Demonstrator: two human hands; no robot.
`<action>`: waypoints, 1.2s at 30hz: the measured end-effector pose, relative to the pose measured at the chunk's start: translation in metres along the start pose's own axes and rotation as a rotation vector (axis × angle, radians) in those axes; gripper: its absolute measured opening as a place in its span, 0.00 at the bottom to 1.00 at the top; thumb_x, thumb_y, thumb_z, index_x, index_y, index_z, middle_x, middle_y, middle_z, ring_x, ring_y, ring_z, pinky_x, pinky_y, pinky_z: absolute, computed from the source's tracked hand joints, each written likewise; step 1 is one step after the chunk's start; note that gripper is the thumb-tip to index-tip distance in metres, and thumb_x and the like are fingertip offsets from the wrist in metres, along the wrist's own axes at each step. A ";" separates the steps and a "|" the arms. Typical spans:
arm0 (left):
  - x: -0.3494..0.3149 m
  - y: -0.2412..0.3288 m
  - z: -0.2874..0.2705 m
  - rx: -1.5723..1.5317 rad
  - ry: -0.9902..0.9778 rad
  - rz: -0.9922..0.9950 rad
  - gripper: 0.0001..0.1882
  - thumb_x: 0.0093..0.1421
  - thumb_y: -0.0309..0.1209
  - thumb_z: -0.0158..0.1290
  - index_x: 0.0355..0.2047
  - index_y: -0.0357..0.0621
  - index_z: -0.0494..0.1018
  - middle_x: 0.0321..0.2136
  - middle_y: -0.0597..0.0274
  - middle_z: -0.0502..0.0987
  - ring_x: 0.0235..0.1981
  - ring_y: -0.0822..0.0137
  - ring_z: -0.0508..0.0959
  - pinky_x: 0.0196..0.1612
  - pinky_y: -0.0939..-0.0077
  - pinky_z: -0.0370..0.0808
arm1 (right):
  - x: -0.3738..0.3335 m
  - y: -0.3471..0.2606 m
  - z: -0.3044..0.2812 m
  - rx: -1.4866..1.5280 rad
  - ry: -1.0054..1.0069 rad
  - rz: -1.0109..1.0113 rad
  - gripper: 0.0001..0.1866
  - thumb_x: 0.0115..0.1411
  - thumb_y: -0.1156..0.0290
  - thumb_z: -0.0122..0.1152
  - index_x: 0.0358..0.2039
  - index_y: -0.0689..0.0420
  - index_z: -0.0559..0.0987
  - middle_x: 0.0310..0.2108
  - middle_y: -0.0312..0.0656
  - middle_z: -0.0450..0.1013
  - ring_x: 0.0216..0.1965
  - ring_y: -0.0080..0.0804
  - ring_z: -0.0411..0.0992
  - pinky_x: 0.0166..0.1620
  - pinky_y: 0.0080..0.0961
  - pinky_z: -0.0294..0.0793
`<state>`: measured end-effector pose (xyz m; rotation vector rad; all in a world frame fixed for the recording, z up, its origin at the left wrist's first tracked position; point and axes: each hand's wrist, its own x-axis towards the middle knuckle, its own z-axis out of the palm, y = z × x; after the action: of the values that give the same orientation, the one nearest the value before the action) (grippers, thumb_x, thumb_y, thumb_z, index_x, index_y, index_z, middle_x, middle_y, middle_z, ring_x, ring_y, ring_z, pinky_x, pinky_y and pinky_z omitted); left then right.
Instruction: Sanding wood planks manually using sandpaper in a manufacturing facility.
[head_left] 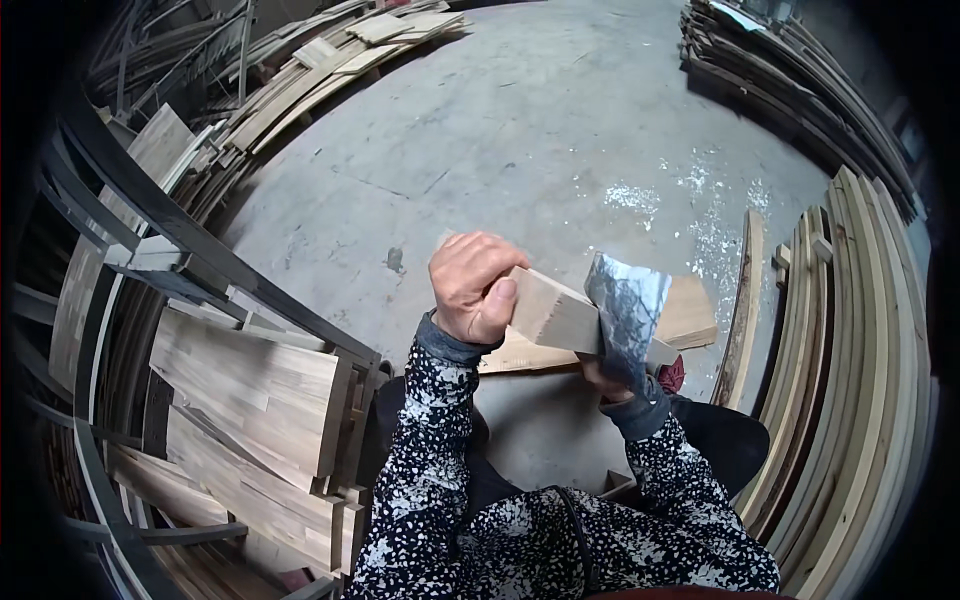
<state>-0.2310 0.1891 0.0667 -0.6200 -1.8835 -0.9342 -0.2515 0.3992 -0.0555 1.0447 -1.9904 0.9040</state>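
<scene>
My left hand (472, 287) is wrapped round the near end of a pale wooden block (553, 312), its thumb lying along the side. The block is raised in front of my body. At its right end a silvery, crinkled, foil-like piece (629, 305) flares upward and narrows toward my right wrist; I cannot tell whether it is fixed to the block. My right hand (606, 383) is below the block, mostly hidden by it and by the silvery piece, so its fingers do not show. Behind and below, a wider light board (688, 312) shows on both sides.
At left, a dark metal rack (215, 275) bears laminated wood panels (245, 385). Long planks (835, 370) are stacked at right, and more boards (345, 65) lie at the far left. White flecks (635, 200) dot the concrete floor (480, 130). A red patterned item (672, 376) shows near my right knee.
</scene>
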 end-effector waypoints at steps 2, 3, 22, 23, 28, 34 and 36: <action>0.017 0.017 0.005 0.014 -0.069 0.091 0.17 0.48 0.38 0.39 0.19 0.38 0.71 0.17 0.57 0.71 0.20 0.61 0.71 0.28 0.71 0.67 | -0.018 0.011 0.001 0.004 -0.036 0.030 0.30 0.41 0.75 0.57 0.48 0.66 0.62 0.39 0.52 0.65 0.37 0.43 0.66 0.37 0.33 0.67; 0.023 0.020 0.010 0.006 -0.071 0.092 0.17 0.48 0.38 0.39 0.19 0.38 0.71 0.17 0.57 0.71 0.20 0.61 0.71 0.28 0.71 0.67 | -0.027 0.016 0.001 0.003 -0.091 0.071 0.30 0.41 0.74 0.58 0.47 0.66 0.63 0.38 0.52 0.65 0.37 0.43 0.66 0.37 0.32 0.67; -0.059 0.004 0.007 -0.869 0.466 -1.041 0.23 0.61 0.41 0.34 0.48 0.36 0.60 0.42 0.54 0.68 0.47 0.67 0.66 0.49 0.75 0.63 | -0.023 -0.026 0.035 0.019 0.118 -0.159 0.18 0.48 0.75 0.55 0.42 0.62 0.69 0.43 0.50 0.66 0.44 0.41 0.66 0.46 0.34 0.65; -0.060 -0.003 -0.003 -1.008 0.423 -1.132 0.23 0.61 0.42 0.35 0.48 0.36 0.61 0.41 0.55 0.69 0.44 0.68 0.68 0.47 0.76 0.65 | -0.018 -0.035 0.031 0.034 0.095 -0.141 0.18 0.48 0.75 0.55 0.42 0.62 0.69 0.43 0.50 0.66 0.44 0.41 0.66 0.46 0.34 0.65; -0.083 -0.036 -0.038 -0.933 0.405 -1.292 0.22 0.60 0.41 0.42 0.47 0.35 0.61 0.40 0.56 0.70 0.39 0.69 0.71 0.43 0.76 0.68 | -0.014 -0.036 0.034 0.238 -0.180 0.198 0.27 0.47 0.82 0.48 0.51 0.59 0.64 0.52 0.52 0.59 0.55 0.43 0.58 0.57 0.42 0.50; -0.100 -0.055 -0.062 -0.664 0.318 -1.375 0.23 0.59 0.42 0.42 0.46 0.33 0.62 0.40 0.55 0.70 0.39 0.68 0.71 0.41 0.76 0.69 | -0.018 -0.030 0.063 0.318 -0.425 0.325 0.31 0.42 0.85 0.43 0.52 0.60 0.63 0.53 0.52 0.58 0.57 0.42 0.54 0.58 0.36 0.48; -0.105 -0.068 -0.062 -0.656 0.313 -1.393 0.23 0.60 0.42 0.41 0.46 0.33 0.63 0.40 0.55 0.70 0.39 0.68 0.71 0.42 0.77 0.69 | -0.005 -0.054 0.080 0.536 -0.406 0.315 0.31 0.41 0.86 0.43 0.51 0.59 0.64 0.53 0.51 0.58 0.58 0.42 0.53 0.58 0.33 0.49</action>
<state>-0.2014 0.0953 -0.0322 0.6431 -1.5253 -2.3851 -0.2233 0.3125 -0.0867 1.3037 -2.3544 1.5582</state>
